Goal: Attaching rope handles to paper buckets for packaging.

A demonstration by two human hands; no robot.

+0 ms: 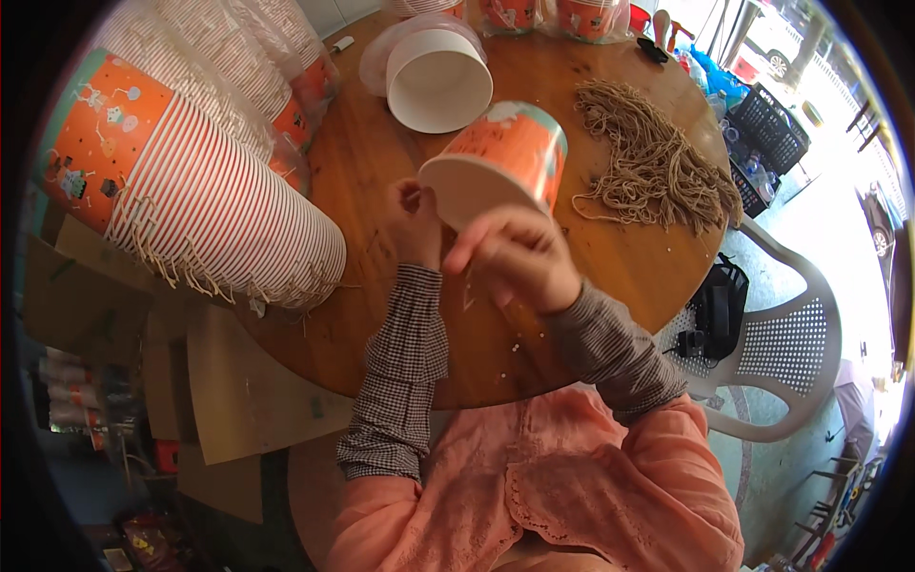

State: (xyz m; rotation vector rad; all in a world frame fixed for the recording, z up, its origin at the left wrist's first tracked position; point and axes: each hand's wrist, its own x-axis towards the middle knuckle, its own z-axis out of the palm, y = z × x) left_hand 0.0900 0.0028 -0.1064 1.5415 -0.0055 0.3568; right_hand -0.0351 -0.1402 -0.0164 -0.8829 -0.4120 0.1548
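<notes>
An orange patterned paper bucket (510, 143) with a teal band lies tilted over the round wooden table, its pale round end toward me. Against the left edge of that end is my left hand (414, 224), its fingers curled closed; what they grip is hidden. In front of the same end, my right hand (522, 255) is closed with thumb and fingers bent together, slightly blurred. A thin pale strand (468, 294) hangs just below it, and I cannot make out whether the fingers hold it. Behind stands an open white bucket (438, 86), its mouth toward me.
Tall nested stacks of orange paper buckets (229, 200) lean at the left, with string loops hanging from the nearest one. A heap of brown string (653, 157) covers the table's right side. Bagged buckets (591, 19) stand at the far edge. A plastic chair (782, 343) holds a black bag (721, 305).
</notes>
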